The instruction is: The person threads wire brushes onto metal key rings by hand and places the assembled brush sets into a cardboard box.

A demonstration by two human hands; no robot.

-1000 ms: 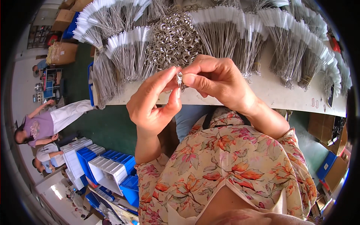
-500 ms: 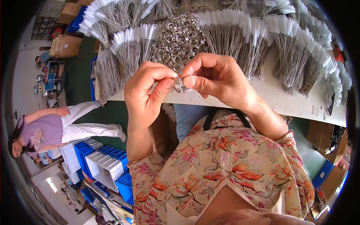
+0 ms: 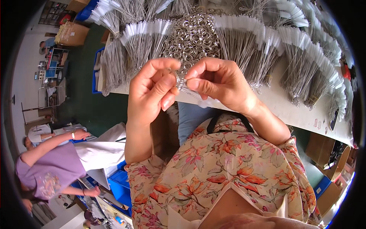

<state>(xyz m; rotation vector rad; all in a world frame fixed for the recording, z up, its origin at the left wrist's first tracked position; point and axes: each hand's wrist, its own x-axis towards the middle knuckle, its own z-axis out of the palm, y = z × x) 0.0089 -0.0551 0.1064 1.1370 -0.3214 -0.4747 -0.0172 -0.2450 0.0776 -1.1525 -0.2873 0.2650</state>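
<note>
Over the table's front edge, my left hand (image 3: 149,89) pinches a shiny metal split ring (image 3: 177,76) between thumb and fingers. Close beside it, my right hand (image 3: 223,84) is closed on the looped ends of a few thin wire brushes (image 3: 187,90). Their stems run down under my right fingers, and whitish bristles show blurred below. Ring and loops meet between my fingertips; whether the loops are threaded onto the ring I cannot tell. Just beyond my hands lies a heap of loose split rings (image 3: 194,36).
Bundles of white-tipped wire brushes (image 3: 148,40) flank the heap, with more bundles (image 3: 301,57) to the right on the white table (image 3: 278,101). A person in a purple shirt (image 3: 53,171) is at the left, near blue bins (image 3: 121,187). Cardboard boxes (image 3: 327,152) stand at the lower right.
My left fingers have spread and shifted their grip on the ring. The brush stems now show below my hands. The person in purple has come nearer, and the view has shifted slightly.
</note>
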